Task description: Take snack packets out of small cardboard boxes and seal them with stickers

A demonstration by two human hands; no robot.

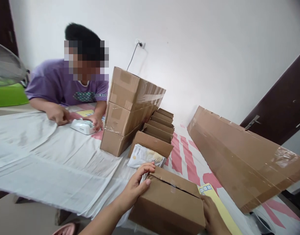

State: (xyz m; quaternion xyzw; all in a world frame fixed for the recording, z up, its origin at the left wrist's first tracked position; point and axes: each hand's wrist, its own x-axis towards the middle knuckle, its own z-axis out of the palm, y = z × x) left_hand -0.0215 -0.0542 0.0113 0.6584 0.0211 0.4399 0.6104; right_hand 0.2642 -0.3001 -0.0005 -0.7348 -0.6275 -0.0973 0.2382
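A brown cardboard box (167,204) sits close in front of me, its two top flaps folded down with a narrow dark gap along the seam. My left hand (140,182) grips its left end, fingers curled over the top corner and thumb on the near edge. Against the right end presses my right hand (212,213), partly hidden by the box and cut off by the frame's bottom. Just beyond the box, a white printed plastic packet (143,156) leans in front of an open carton (155,142).
Taped boxes (123,114) stand stacked three high left of a row of open cartons (162,122). A large cardboard sheet or box (240,156) lies to the right. Across the table, a person in purple (52,81) handles a white device (82,126). A yellow strip (220,209) lies beside my right hand.
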